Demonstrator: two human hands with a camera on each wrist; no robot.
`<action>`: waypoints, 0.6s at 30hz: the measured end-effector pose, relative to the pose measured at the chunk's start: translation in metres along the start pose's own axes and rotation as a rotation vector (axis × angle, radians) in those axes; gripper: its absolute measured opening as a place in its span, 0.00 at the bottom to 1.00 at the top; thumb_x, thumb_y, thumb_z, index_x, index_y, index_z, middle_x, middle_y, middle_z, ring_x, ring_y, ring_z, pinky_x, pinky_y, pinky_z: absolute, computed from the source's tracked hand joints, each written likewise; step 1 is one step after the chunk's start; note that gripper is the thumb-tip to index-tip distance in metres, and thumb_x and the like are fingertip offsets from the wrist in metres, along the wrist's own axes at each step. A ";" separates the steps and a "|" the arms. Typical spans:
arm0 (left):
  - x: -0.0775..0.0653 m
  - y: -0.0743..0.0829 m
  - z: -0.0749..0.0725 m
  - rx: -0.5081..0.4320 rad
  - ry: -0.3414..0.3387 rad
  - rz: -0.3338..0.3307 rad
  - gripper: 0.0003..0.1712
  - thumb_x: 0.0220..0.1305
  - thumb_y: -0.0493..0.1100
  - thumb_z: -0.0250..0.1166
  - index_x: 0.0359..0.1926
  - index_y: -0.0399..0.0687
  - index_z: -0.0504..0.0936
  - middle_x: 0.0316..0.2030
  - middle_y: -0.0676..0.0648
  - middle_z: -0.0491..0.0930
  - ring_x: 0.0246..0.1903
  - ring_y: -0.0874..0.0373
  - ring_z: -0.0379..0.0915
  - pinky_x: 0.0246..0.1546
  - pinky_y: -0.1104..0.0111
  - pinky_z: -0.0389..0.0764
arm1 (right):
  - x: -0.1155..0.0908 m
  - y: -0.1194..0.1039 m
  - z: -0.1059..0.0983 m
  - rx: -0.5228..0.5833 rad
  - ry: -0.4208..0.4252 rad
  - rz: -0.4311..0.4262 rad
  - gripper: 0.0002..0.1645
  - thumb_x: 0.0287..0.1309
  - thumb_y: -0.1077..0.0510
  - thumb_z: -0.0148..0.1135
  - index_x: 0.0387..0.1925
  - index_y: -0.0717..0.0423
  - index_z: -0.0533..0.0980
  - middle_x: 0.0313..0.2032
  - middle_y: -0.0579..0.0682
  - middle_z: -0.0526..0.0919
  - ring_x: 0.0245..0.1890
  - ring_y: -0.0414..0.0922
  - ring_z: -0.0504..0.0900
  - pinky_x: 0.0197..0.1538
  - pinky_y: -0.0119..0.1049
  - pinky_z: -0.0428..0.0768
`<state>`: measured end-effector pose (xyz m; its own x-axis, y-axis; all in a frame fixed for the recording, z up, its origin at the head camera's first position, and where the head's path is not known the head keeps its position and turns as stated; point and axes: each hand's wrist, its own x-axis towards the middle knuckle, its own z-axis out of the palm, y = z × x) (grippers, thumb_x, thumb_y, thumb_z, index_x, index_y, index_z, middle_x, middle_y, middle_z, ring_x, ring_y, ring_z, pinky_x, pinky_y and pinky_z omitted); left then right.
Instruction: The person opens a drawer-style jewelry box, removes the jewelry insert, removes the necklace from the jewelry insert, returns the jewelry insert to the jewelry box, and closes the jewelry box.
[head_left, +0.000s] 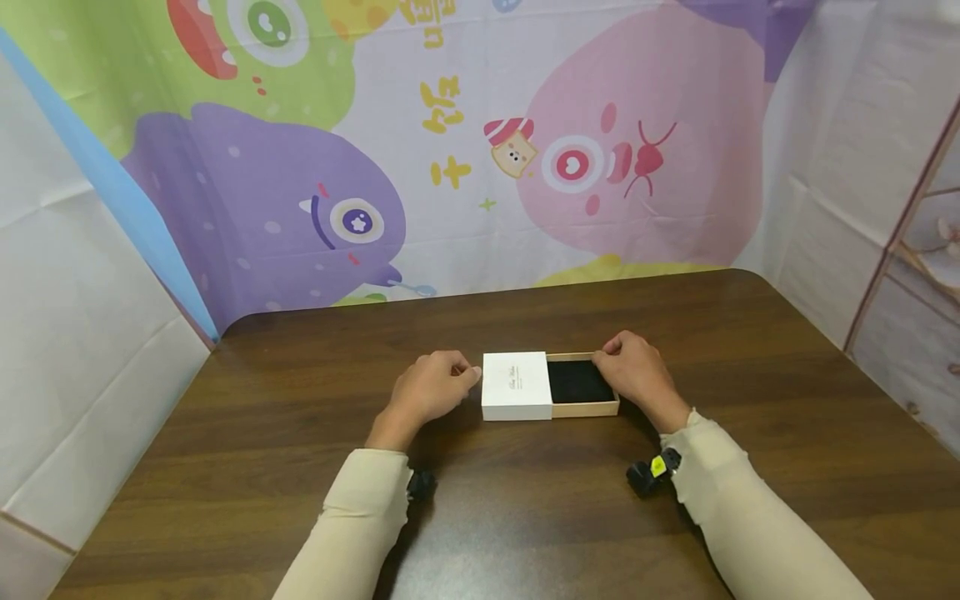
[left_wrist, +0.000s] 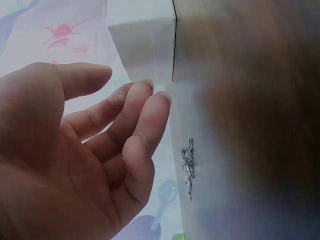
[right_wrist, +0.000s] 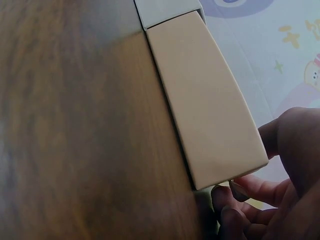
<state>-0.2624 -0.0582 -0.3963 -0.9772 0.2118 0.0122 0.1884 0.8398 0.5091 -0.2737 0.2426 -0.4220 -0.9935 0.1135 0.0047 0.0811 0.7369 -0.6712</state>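
Observation:
A white sliding gift box sits on the table, its white sleeve (head_left: 515,382) printed with small lettering. Out of the sleeve's right side extends a beige inner tray (head_left: 585,409), lined with a black pad (head_left: 576,382). My right hand (head_left: 636,367) pinches the tray's right end; the right wrist view shows the fingers (right_wrist: 257,190) at that end. Just left of the sleeve is my left hand (head_left: 431,385), fingers loosely curled around nothing, the thumb apart from them. In the left wrist view, a small silver chain (left_wrist: 188,167) lies on the table beyond those fingers.
The brown wooden table (head_left: 495,508) has a cartoon-printed curtain (head_left: 465,233) hanging along its far edge. Pale panels (head_left: 82,333) flank it on both sides. A black wrist camera (head_left: 647,478) sits by the right cuff, with another (head_left: 422,485) by the left.

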 end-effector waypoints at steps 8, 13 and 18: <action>-0.002 0.003 0.003 -0.009 -0.059 0.022 0.16 0.71 0.57 0.61 0.38 0.54 0.86 0.24 0.56 0.80 0.25 0.59 0.74 0.29 0.61 0.71 | -0.001 0.000 -0.002 -0.014 -0.023 0.014 0.21 0.65 0.46 0.55 0.46 0.60 0.76 0.46 0.60 0.80 0.43 0.56 0.78 0.43 0.49 0.75; -0.002 0.005 0.005 -0.009 -0.082 0.028 0.18 0.70 0.59 0.61 0.36 0.52 0.87 0.24 0.55 0.80 0.24 0.57 0.73 0.28 0.62 0.71 | -0.001 0.000 -0.003 -0.025 -0.021 0.011 0.22 0.65 0.46 0.54 0.47 0.60 0.76 0.47 0.60 0.80 0.44 0.56 0.78 0.44 0.50 0.75; -0.001 0.006 0.006 0.008 -0.099 0.020 0.19 0.68 0.60 0.63 0.41 0.51 0.88 0.25 0.55 0.80 0.26 0.58 0.73 0.30 0.62 0.72 | -0.001 0.000 -0.003 -0.033 -0.018 0.009 0.22 0.65 0.46 0.54 0.47 0.60 0.77 0.48 0.60 0.81 0.46 0.57 0.78 0.45 0.52 0.75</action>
<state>-0.2599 -0.0501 -0.3982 -0.9588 0.2770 -0.0627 0.2094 0.8387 0.5027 -0.2727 0.2447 -0.4201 -0.9940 0.1083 -0.0151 0.0923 0.7573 -0.6465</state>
